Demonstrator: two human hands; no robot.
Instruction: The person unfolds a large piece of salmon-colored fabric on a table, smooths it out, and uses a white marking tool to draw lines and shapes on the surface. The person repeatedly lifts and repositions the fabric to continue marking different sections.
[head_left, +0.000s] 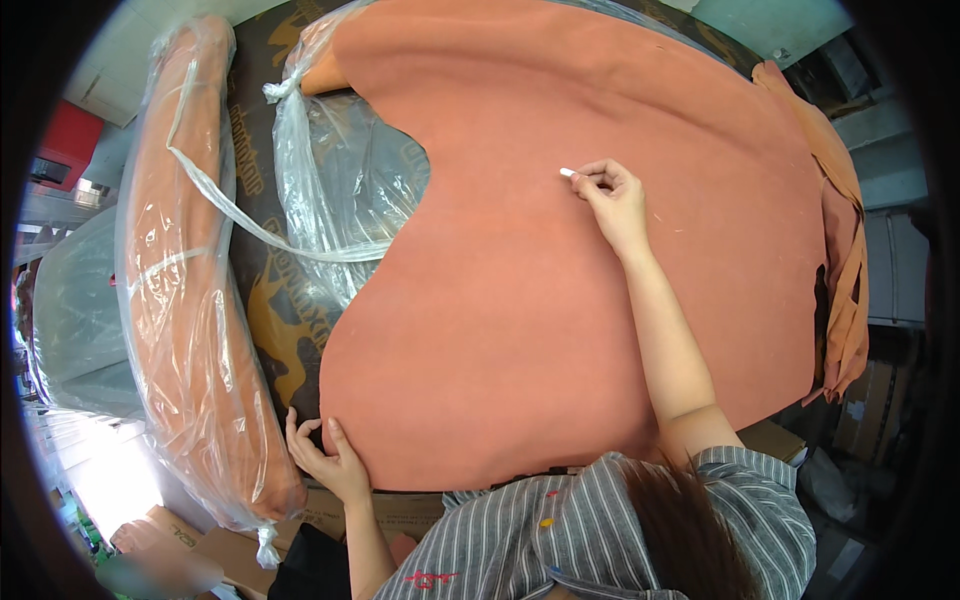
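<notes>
A large sheet of orange-brown leather [480, 300] lies spread before me, its left side cut in by a deep curve. Between the thumb and fingers of my right hand [612, 200] is a small white stick of chalk [567, 172], held just over the upper middle of the sheet. Some short pale marks [678, 231] show on the leather to the right of that hand. My left hand [335, 462] is at the sheet's lower left corner, thumb by its edge and fingers apart, holding nothing I can see.
On the left lies a long roll of orange leather [185, 270] wrapped in clear plastic. A white strap [225, 205] runs from it toward the sheet. More clear plastic [335, 190] sits in the curve, over a dark patterned surface [285, 340]. Leather strips [850, 300] hang at the right edge.
</notes>
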